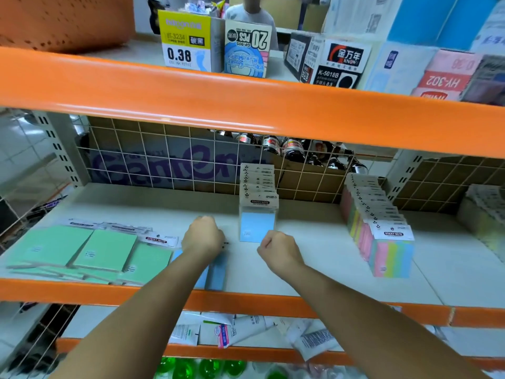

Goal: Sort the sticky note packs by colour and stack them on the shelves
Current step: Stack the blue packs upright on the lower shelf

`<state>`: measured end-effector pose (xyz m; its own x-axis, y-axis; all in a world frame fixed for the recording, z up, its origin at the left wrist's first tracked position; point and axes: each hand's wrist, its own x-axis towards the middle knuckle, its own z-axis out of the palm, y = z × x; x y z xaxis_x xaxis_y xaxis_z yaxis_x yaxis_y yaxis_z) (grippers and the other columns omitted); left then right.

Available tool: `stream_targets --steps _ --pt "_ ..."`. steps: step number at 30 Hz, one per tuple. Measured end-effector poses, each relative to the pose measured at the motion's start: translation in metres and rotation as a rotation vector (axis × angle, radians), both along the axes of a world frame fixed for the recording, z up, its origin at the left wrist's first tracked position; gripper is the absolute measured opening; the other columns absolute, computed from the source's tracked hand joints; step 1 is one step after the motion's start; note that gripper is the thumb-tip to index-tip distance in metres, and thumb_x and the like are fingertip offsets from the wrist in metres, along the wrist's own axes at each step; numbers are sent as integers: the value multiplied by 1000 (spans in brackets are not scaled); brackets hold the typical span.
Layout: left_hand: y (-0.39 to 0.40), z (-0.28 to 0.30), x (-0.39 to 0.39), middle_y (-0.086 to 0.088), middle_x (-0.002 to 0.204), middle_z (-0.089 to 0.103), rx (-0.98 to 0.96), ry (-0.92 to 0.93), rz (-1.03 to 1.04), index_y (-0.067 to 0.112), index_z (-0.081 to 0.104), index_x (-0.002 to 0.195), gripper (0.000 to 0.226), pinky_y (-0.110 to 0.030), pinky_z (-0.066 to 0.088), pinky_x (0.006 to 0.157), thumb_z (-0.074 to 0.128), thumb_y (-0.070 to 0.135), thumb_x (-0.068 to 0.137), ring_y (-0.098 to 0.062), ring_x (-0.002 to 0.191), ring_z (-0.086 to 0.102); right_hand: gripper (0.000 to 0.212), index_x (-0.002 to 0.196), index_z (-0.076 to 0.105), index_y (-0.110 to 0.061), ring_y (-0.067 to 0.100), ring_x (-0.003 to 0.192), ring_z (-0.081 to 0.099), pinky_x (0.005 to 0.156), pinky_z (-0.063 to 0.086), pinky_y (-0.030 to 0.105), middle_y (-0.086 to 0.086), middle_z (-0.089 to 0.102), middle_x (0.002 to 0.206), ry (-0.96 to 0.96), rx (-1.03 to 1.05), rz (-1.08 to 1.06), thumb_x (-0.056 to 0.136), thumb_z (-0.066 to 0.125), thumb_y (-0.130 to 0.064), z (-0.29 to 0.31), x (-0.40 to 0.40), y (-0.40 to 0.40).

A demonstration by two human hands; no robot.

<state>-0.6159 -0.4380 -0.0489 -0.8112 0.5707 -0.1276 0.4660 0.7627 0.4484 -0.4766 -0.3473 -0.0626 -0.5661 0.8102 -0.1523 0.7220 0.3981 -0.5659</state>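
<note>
Left hand (203,234) curled over flat blue sticky note packs (216,272) near the grey shelf board's (314,269) front edge; grip itself hidden. Right hand (278,248) fisted, holding nothing, just before an upright row of blue packs (257,212). Green packs (82,251) lying far left; multicolour packs (382,236) standing right.

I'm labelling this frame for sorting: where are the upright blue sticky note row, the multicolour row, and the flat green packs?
blue sticky note row (257,227): head view, blue face of the front pack.
multicolour row (392,258): head view, striped face of the front pack.
green packs (105,248): head view, top face of a flat pack.
</note>
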Motion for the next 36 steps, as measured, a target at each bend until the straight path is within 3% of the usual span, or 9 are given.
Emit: stream_targets --steps 2,4,7,11,17,23,27,31,36 --pt "-9 4 -5 -21 111 60 -67 22 25 -4 58 105 25 -34 48 66 46 2 84 -36 101 60 15 71 57 -18 26 83 61 67 49 28 7 67 92 6 -53 34 85 53 -13 0 -8 -9" --pt "-17 7 -10 -18 109 61 -127 34 47 -2 59 105 25 -35 51 76 46 3 84 -34 102 61 19 65 55 -14 27 77 61 70 51 31 10 65 83 20 -130 60 84 55 -12 -2 -16 -19" --pt "-29 5 -17 -12 115 60 -200 44 70 8 58 110 26 -35 49 85 48 14 87 -30 108 57 15 70 57 -11 23 68 56 67 48 29 10 58 71 24 -242 73 82 63 -18 -4 -27 -34" --pt "-43 -3 -20 -9 129 49 -282 -4 70 14 52 125 46 -37 47 93 54 39 87 -29 119 48 32 62 50 -12 25 70 68 70 55 31 6 59 62 -30 -317 -1 79 70 -30 -8 -39 -50" --pt "-49 -7 -16 -13 132 41 -221 -77 53 11 47 130 50 -39 45 95 55 39 89 -31 119 47 21 77 56 -4 23 72 66 79 59 33 7 58 65 68 -539 -171 80 73 -16 -9 -49 -58" --pt "-49 -6 -12 -13 134 38 -221 -91 54 10 45 132 49 -40 43 95 53 36 91 -32 120 46 30 71 48 -9 17 46 41 46 34 22 6 48 58 -3 -583 -179 81 74 -22 -11 -52 -59" --pt "-48 -6 -11 -13 138 36 -261 -82 40 12 43 135 48 -41 41 98 48 36 94 -32 125 41 29 101 64 -2 20 65 57 50 42 23 9 61 76 37 -605 -176 82 73 -23 -11 -48 -60" --pt "-45 -3 -7 -9 143 34 -355 2 9 16 38 139 48 -39 36 100 41 35 95 -28 132 32 22 94 63 -7 22 72 56 49 36 23 9 60 81 83 -576 -189 81 73 -21 -11 -33 -53" --pt "-40 -3 3 -9 145 33 -381 -4 -13 13 35 142 48 -38 34 102 38 29 97 -28 134 31 22 98 67 -8 23 89 67 63 45 26 8 68 89 114 -492 -227 81 72 -21 -2 -3 -36"
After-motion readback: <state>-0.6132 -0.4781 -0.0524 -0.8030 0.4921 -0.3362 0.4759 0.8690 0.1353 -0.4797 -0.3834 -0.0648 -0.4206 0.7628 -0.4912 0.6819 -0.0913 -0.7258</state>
